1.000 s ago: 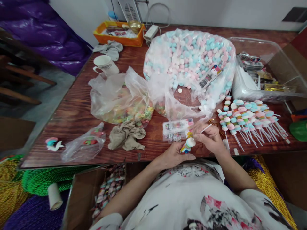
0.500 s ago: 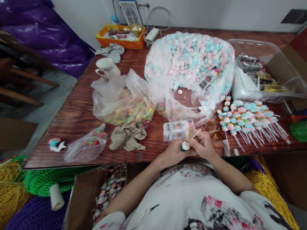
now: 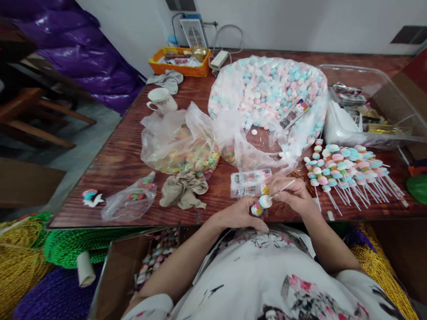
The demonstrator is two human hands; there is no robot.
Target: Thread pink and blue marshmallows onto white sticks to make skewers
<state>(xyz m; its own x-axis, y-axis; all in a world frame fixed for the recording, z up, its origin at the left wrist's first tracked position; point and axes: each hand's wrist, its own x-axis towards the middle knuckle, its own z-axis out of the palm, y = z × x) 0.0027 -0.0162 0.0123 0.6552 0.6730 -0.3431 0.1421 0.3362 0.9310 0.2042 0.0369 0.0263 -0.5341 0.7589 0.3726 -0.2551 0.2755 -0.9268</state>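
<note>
Near the table's front edge, my left hand (image 3: 240,214) is closed around the lower end of a candy skewer (image 3: 261,205) wrapped in clear film with a printed label. My right hand (image 3: 292,194) pinches the white stick of the same skewer, which points up to the right. Just behind my hands lie printed clear wrappers (image 3: 250,182). To the right is a pile of candy skewers (image 3: 347,164) in pink, blue and white, with their sticks toward me. A large clear bag of candies (image 3: 267,89) lies open beyond.
On the left are a bag of gummies (image 3: 187,155), a beige cloth (image 3: 183,190), a small bag (image 3: 131,200) and a white mug (image 3: 163,100). An orange tray (image 3: 180,68) stands at the back, a clear plastic bin (image 3: 376,73) at the back right.
More of the skewer shows between my hands. My right hand has moved right and up along the stick, and my left fingers have shifted. The whole view has tilted slightly.
</note>
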